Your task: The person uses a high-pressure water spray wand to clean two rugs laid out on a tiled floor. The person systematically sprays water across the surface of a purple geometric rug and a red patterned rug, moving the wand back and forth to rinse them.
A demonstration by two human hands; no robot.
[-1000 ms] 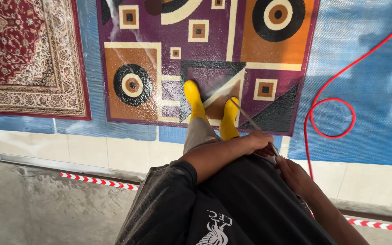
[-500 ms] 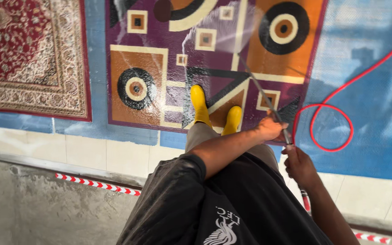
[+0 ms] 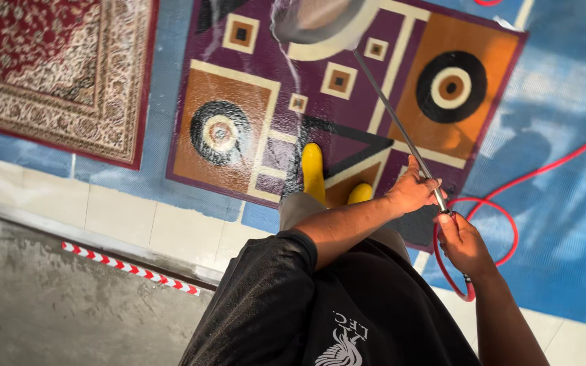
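Two rugs lie flat on the blue floor covering [image 3: 551, 135]. At far left is one red patterned rug [image 3: 49, 68] with a pale ornate border, cut off by the frame edge. Below it runs one red-and-white striped strip [image 3: 130, 270] along the edge of the grey concrete [image 3: 49, 305]. Next, in the middle, lies one purple geometric rug [image 3: 347, 95] carrying two black-ringed circles on orange panels and several small squares; its surface looks wet and glossy. Two yellow boots [image 3: 313, 173] stand on its near edge, side by side. One long thin metal wand [image 3: 395, 122] slants from the hands up to the top of the frame, where its far end meets a fan of spray [image 3: 313, 20] over the purple rug. The left hand [image 3: 412, 193] is wrapped around the wand's shaft, and just below and right of it the right hand [image 3: 462, 240] is closed around the handle end; the two hands sit close together but apart. At right, one red hose [image 3: 551, 166] loops once by the right hand and trails off toward the upper right corner.
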